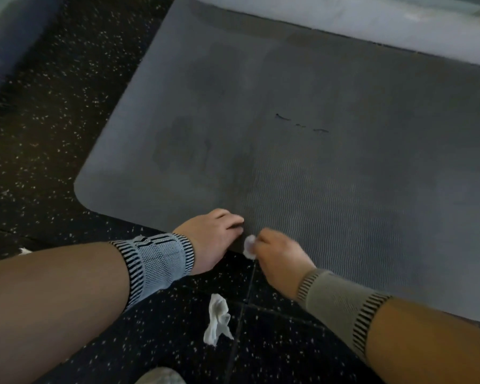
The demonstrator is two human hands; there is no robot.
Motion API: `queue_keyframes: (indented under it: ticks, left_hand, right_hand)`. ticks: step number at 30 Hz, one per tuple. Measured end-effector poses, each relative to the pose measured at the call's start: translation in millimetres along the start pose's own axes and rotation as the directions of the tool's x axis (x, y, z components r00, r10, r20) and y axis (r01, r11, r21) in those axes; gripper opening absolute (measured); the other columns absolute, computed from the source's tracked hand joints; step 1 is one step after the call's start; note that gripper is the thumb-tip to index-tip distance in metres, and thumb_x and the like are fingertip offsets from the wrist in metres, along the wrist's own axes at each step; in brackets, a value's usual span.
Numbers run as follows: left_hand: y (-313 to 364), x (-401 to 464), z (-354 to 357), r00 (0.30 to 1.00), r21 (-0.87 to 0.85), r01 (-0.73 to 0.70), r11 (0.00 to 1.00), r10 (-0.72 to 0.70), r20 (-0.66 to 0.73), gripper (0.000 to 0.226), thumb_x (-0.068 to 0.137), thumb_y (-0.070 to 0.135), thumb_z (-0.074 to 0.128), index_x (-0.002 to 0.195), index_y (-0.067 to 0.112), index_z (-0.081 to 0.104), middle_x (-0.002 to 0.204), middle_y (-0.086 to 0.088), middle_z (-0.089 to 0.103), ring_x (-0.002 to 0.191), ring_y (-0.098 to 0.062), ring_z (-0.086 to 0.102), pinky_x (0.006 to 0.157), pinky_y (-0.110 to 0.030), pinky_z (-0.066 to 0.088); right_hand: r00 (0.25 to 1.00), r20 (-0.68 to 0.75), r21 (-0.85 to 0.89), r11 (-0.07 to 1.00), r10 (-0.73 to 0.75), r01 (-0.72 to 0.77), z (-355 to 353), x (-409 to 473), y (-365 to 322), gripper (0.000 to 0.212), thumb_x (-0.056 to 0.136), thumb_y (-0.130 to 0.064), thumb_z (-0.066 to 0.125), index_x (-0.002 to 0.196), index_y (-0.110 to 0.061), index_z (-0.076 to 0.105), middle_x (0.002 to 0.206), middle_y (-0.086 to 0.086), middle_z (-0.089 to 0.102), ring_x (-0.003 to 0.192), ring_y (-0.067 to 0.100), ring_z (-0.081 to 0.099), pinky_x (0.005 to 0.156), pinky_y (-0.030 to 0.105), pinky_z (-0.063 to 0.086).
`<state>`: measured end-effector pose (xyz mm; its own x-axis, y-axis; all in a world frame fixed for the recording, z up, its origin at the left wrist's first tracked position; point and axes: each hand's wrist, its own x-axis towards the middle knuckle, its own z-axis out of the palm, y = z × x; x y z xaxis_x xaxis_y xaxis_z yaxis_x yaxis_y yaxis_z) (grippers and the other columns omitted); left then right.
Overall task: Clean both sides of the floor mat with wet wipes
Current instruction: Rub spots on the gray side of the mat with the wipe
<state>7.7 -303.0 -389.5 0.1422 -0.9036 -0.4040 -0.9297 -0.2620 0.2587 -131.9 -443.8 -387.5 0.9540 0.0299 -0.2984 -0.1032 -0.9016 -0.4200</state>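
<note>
Mat [302, 151] first: it lies flat on the dark speckled floor [53, 120], grey, its ribbed face up, reaching from just in front of me to the pale wall base [372, 26] on the far side, with its rounded corner off to my left. Darker patches show on the left half, which I judge to be damp from wiping, and a few small dark marks sit near the middle.

My left hand [214, 239] rests on the near edge of the mat, fingers curled down over the rim, so it seems placed to pin the edge or get under it. I cannot tell whether the fingertips are already beneath the mat. My right hand [275, 259] is just beside it, fingers bunched tight round a small balled wipe [250, 246] that pokes out toward my left hand and sits right at the mat's rim. Keeping the wipe wadded gives me a firm pad for scrubbing.

A second wipe [218, 320], crumpled and loose, lies on the floor near me between my forearms, well clear of the mat; I take it as used and dropped out of the way. A striped grey wrist band [158, 261] is on my left wrist and an olive one [336, 297] on my right.

With both hands at the near edge, my guess is that this face is mostly done and the flip is close
</note>
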Motion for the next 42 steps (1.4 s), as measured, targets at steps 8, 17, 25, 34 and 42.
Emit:
queue_keyframes:
  ticks: [8,17,25,34,42]
  left_hand:
    - [23,4,2,0.994,0.028,-0.111,0.993,0.110,0.028,0.050,0.097,0.022,0.047,0.146,0.018,0.038,0.154,0.003,0.029,0.138,-0.017,0.023,0.113,-0.036,0.031]
    - [26,12,-1,0.990,0.062,-0.136,0.989,0.133,0.052,0.050,0.097,0.018,0.046,0.145,0.026,0.039,0.156,0.003,0.025,0.141,-0.021,0.021,0.114,-0.038,0.031]
    - [30,18,1,0.987,0.072,-0.155,0.985,0.151,0.056,0.050,0.097,0.018,0.044,0.146,0.029,0.037,0.157,0.002,0.022,0.141,-0.021,0.019,0.113,-0.039,0.031]
    - [29,21,2,0.988,0.065,-0.151,0.986,0.148,0.053,0.047,0.097,0.022,0.044,0.144,0.031,0.040,0.156,0.002,0.023,0.140,-0.020,0.019,0.111,-0.036,0.030]
    - [26,20,3,0.986,0.047,-0.164,0.985,0.162,0.037,0.046,0.097,0.021,0.043,0.142,0.033,0.043,0.154,0.004,0.027,0.138,-0.018,0.022,0.110,-0.037,0.034]
  right_hand:
    - [0.984,-0.107,0.010,0.990,0.140,-0.140,-6,7,21,0.016,0.091,-0.010,0.052,0.100,-0.020,0.061,0.093,-0.006,0.046,0.082,0.012,0.047,0.078,0.026,0.048]
    - [0.960,-0.156,0.001,0.971,0.235,-0.237,-23,11,47,0.017,0.093,-0.010,0.051,0.103,-0.017,0.062,0.094,-0.004,0.046,0.087,0.014,0.052,0.080,0.026,0.047]
    - [0.974,-0.085,-0.029,0.977,0.208,-0.211,-31,5,61,0.018,0.092,-0.010,0.051,0.104,-0.019,0.060,0.093,-0.006,0.041,0.084,0.011,0.045,0.076,0.022,0.040]
    - [0.984,-0.053,0.070,0.984,0.168,-0.165,-10,-45,49,0.016,0.089,-0.008,0.054,0.097,-0.020,0.060,0.093,-0.007,0.046,0.081,0.007,0.044,0.082,0.029,0.049]
    - [0.932,-0.165,0.139,0.943,0.322,-0.301,-7,-44,46,0.012,0.087,-0.009,0.054,0.093,-0.019,0.059,0.090,-0.010,0.042,0.080,0.008,0.046,0.075,0.025,0.048]
